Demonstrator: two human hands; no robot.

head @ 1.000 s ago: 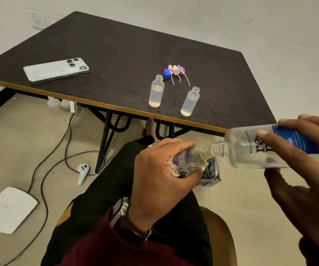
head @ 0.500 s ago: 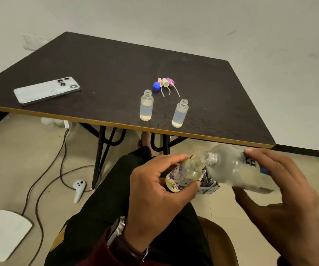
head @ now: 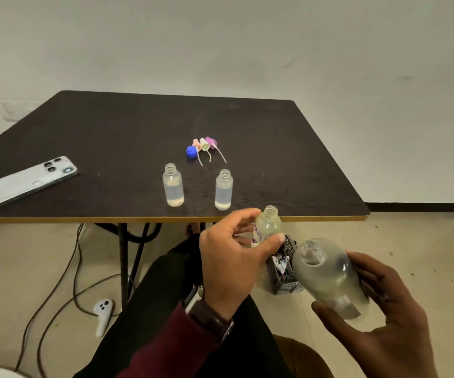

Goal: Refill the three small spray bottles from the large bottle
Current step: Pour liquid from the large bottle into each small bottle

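Note:
My left hand (head: 231, 257) grips a small flower-printed spray bottle (head: 266, 226), held upright below the table's front edge with its neck uncapped. My right hand (head: 384, 315) holds the large clear bottle (head: 329, 276), tipped back with its open mouth facing up and apart from the small bottle. Two more small bottles stand uncapped on the dark table (head: 111, 137), one on the left (head: 173, 185) and one on the right (head: 223, 190), both holding clear liquid. Behind them lie a blue cap (head: 191, 152) and three spray heads (head: 205, 145) with dip tubes.
A white phone (head: 26, 181) lies at the table's left. On the floor are a small dark basket (head: 283, 274), a white controller (head: 102, 315), cables (head: 56, 290) and a white pad at the bottom left. My legs fill the lower middle.
The large bottle's mouth has come away from the small flowered bottle and tipped upward. My left hand has raised the small bottle upright, closer to the table edge. The view has tilted up.

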